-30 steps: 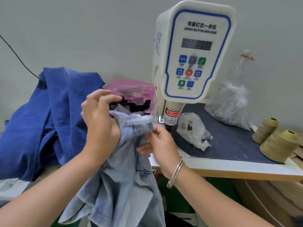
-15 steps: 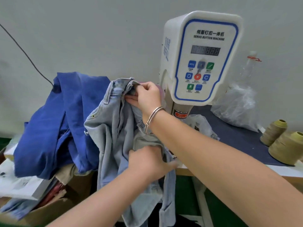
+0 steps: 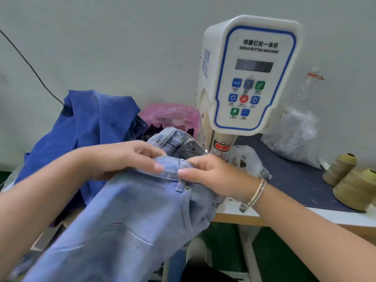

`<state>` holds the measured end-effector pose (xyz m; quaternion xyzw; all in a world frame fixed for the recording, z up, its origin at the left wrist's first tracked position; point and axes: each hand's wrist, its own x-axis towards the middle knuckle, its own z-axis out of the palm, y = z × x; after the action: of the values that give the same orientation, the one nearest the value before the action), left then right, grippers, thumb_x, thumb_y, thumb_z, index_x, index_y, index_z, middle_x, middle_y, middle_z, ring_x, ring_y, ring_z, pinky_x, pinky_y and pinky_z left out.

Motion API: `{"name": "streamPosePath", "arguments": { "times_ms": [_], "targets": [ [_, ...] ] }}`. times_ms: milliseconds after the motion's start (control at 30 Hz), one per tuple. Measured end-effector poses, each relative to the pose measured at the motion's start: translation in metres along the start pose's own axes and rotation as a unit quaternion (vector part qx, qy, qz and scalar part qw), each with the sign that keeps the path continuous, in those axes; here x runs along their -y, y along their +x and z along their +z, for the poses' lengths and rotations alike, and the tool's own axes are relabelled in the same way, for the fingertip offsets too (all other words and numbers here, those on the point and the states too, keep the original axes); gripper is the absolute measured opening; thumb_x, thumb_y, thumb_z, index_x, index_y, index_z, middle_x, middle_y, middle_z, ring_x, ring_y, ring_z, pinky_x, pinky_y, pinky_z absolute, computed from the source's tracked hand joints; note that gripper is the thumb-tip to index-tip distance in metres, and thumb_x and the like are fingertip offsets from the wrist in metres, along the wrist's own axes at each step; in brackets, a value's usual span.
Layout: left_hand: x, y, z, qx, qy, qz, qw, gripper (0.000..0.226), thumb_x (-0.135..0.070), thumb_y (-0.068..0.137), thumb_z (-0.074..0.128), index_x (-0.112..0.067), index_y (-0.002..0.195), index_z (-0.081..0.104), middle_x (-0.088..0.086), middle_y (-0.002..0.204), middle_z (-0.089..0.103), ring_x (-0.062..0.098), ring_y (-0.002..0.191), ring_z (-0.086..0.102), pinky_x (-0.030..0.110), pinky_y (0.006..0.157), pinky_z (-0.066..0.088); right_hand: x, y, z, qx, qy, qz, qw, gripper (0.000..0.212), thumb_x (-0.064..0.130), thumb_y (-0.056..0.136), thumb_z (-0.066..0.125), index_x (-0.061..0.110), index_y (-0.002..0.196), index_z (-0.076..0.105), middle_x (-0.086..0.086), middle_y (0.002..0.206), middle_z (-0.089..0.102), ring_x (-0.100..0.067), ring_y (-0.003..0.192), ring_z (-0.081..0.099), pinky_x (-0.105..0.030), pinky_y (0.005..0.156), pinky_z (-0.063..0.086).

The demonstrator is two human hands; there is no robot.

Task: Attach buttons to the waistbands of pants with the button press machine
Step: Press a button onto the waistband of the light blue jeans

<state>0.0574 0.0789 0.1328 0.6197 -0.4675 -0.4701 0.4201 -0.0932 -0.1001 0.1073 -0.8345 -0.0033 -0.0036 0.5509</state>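
A worker's two hands bring a pair of light-blue jeans [image 3: 130, 216] up to the servo button machine [image 3: 250, 78] at a garment desk [image 3: 284, 217]. The left hand [image 3: 122, 157] and right hand [image 3: 213, 176] both pinch the folded waistband [image 3: 169, 166], thumbs on the near face and the other fingers [image 3: 156, 166] curled over the top edge, the two grips almost touching at the band's middle. A bracelet [image 3: 254, 196] circles the right wrist.

The waistband sits between the two sets of fingers, just in front of and below the machine's press column, whose red warning label [image 3: 222, 147] shows above the right knuckles. The far end of the band curls up behind the hands, next to the column; the trouser legs hang off the desk edge toward the camera.

The chief risk, judging from here, lies in how near the fingers would be to the press point if the band is fed under it with this grip: a cycle triggered early could catch a fingertip. A doubled layer of denim could also take the button through the wrong ply, or off its mark. The die itself appears hidden behind the cloth, so alignment cannot be confirmed.

A clear bag [image 3: 247, 161] beside the column may hold buttons.
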Motion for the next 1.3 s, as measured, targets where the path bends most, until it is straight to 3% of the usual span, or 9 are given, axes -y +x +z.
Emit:
{"name": "streamPosePath", "arguments": {
  "times_ms": [300, 433, 533, 600, 800, 1000, 1100, 1200, 1300],
  "targets": [
    [0.023, 0.044, 0.032, -0.007, 0.029, -0.074, 0.997, 0.018, -0.029, 0.088, 0.065, -0.044, 0.094, 0.073, -0.013, 0.105, 0.073, 0.005, 0.098, 0.068, 0.018, 0.076, 0.054, -0.054, -0.035, -0.013, -0.098, 0.267, 0.161, 0.945, 0.05, 0.039, 0.073, 0.069, 0.0, 0.105, 0.07, -0.018, 0.107, 0.07, -0.024, 0.095, 0.067, -0.034, 0.087, 0.053],
    [0.045, 0.074, 0.052, -0.078, -0.063, -0.047, 0.994, 0.016, -0.011, 0.097, 0.053, -0.018, 0.102, 0.067, 0.011, 0.108, 0.071, 0.022, 0.098, 0.068, 0.038, 0.09, 0.052, -0.069, -0.044, -0.013, -0.231, 0.041, 0.105, 0.966, 0.018, 0.029, 0.087, 0.066, 0.02, 0.102, 0.063, -0.005, 0.099, 0.067, -0.014, 0.093, 0.061, -0.025, 0.086, 0.049],
    [0.051, 0.088, 0.061, -0.118, -0.159, 0.003, 0.98, 0.014, -0.01, 0.098, 0.05, -0.012, 0.104, 0.063, 0.014, 0.102, 0.069, 0.025, 0.09, 0.067, 0.036, 0.083, 0.052, -0.086, -0.064, 0.003, -0.409, -0.084, -0.064, 0.907, 0.017, 0.023, 0.089, 0.063, 0.033, 0.098, 0.054, 0.01, 0.097, 0.058, -0.003, 0.088, 0.055, -0.011, 0.08, 0.041],
    [0.05, 0.093, 0.062, -0.128, -0.197, 0.032, 0.971, 0.014, -0.007, 0.096, 0.05, -0.012, 0.101, 0.062, 0.013, 0.095, 0.068, 0.022, 0.083, 0.067, 0.03, 0.073, 0.054, -0.099, -0.078, 0.018, -0.388, -0.144, -0.121, 0.902, 0.004, 0.032, 0.089, 0.055, 0.032, 0.092, 0.056, 0.015, 0.089, 0.055, -0.003, 0.085, 0.054, -0.014, 0.078, 0.041],
    [0.054, 0.092, 0.064, -0.145, -0.225, 0.055, 0.962, 0.022, -0.005, 0.097, 0.046, -0.017, 0.096, 0.064, 0.009, 0.09, 0.068, 0.019, 0.076, 0.066, 0.026, 0.067, 0.055, -0.122, -0.075, 0.037, -0.269, -0.298, -0.032, 0.915, 0.034, 0.064, 0.08, 0.05, 0.037, 0.1, 0.058, 0.026, 0.091, 0.051, 0.007, 0.097, 0.047, -0.021, 0.095, 0.024],
    [0.074, 0.084, 0.065, -0.151, -0.313, 0.078, 0.934, 0.022, -0.019, 0.082, 0.06, -0.017, 0.104, 0.064, 0.014, 0.099, 0.066, 0.024, 0.085, 0.064, 0.033, 0.076, 0.052, -0.123, -0.057, 0.056, -0.283, -0.318, -0.027, 0.904, 0.03, 0.06, 0.079, 0.052, 0.03, 0.076, 0.054, 0.021, 0.08, 0.048, 0.005, 0.09, 0.045, -0.027, 0.108, 0.013],
    [0.082, 0.078, 0.064, -0.142, -0.339, 0.093, 0.925, 0.021, -0.016, 0.082, 0.06, -0.017, 0.102, 0.063, 0.011, 0.094, 0.066, 0.02, 0.079, 0.066, 0.026, 0.068, 0.055, -0.123, -0.059, 0.051, -0.253, -0.206, -0.017, 0.945, 0.03, 0.053, 0.079, 0.053, 0.026, 0.065, 0.053, 0.016, 0.082, 0.052, 0.003, 0.091, 0.05, -0.026, 0.107, 0.016],
    [0.087, 0.069, 0.051, -0.175, -0.163, 0.036, 0.97, 0.038, 0.003, 0.088, 0.056, -0.025, 0.114, 0.056, 0.006, 0.108, 0.065, 0.014, 0.088, 0.066, 0.021, 0.072, 0.053, -0.116, -0.071, 0.027, -0.207, 0.096, 0.009, 0.974, 0.021, 0.043, 0.08, 0.059, 0.028, 0.065, 0.055, 0.009, 0.072, 0.048, -0.006, 0.074, 0.047, -0.024, 0.081, 0.035],
    [0.086, 0.062, 0.048, -0.154, 0.13, 0.029, 0.979, 0.068, 0.008, 0.086, 0.052, -0.044, 0.128, 0.039, -0.007, 0.135, 0.042, -0.001, 0.12, 0.048, 0.017, 0.094, 0.043, -0.116, -0.074, 0.007, -0.186, 0.105, 0.033, 0.976, 0.019, 0.035, 0.087, 0.049, 0.031, 0.07, 0.056, 0.009, 0.072, 0.048, -0.006, 0.073, 0.045, -0.022, 0.072, 0.037]
  ]
}}
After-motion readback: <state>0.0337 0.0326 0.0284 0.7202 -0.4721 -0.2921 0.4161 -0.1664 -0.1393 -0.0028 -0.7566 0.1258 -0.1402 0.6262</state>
